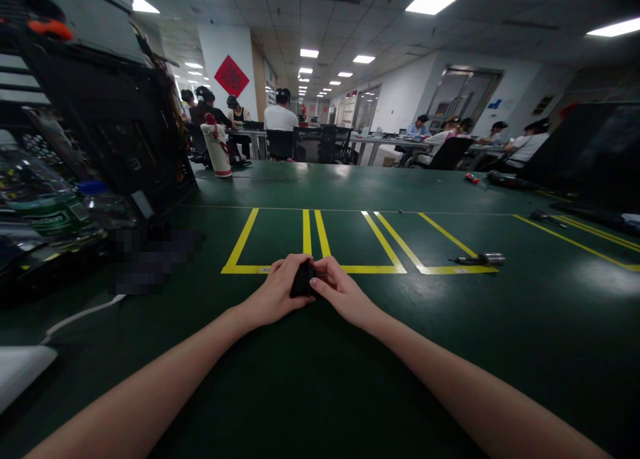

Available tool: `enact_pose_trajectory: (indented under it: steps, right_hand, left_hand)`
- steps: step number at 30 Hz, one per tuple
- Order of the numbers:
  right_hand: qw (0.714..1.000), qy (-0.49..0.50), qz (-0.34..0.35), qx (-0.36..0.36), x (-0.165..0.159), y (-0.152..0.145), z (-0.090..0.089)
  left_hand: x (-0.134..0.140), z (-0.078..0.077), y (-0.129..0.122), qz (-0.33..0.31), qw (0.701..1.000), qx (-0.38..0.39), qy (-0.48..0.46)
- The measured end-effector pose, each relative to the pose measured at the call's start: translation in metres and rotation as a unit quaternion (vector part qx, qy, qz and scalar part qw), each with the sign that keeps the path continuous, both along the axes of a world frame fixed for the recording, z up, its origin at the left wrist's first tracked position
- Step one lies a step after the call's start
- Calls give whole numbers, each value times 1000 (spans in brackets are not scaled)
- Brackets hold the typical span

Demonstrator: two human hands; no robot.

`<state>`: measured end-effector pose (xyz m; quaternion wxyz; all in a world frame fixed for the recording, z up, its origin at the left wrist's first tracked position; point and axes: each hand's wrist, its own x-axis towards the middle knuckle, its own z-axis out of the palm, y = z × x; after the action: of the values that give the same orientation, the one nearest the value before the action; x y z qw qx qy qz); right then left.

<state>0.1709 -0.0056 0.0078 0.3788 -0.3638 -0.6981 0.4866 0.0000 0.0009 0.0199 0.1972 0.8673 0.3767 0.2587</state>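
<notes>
Between my two hands is a small black block-like object (302,280), too dark to name more exactly. My left hand (277,287) wraps round it from the left, thumb at the near side and fingers over the far side. From the right, my right hand (341,289) pinches its edge with thumb and curled fingers. Both hands are low over the green tabletop (320,379), just at the near line of yellow tape (373,270). Part of the object is hidden behind my fingers.
A screwdriver-like tool (483,259) lies on the tape to the right. At left stand an open computer case (135,126) and a plastic bottle (45,206). A white cylindrical container (218,151) stands at the far edge. People sit at tables beyond.
</notes>
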Motion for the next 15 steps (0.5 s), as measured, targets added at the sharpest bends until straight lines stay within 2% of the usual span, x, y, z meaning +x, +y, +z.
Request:
enact_pose_trajectory:
  steps: [4, 9, 15]
  right_hand:
    - [999, 30, 15, -2, 0, -1, -2]
    - [999, 25, -40, 12, -3, 3, -5]
    - [999, -17, -43, -8, -2, 3, -4]
  left_hand:
    - [0, -2, 1, 4, 1000, 3, -4]
    - [0, -5, 3, 7, 1000, 15, -7]
    - [0, -6, 3, 6, 1000, 10, -10]
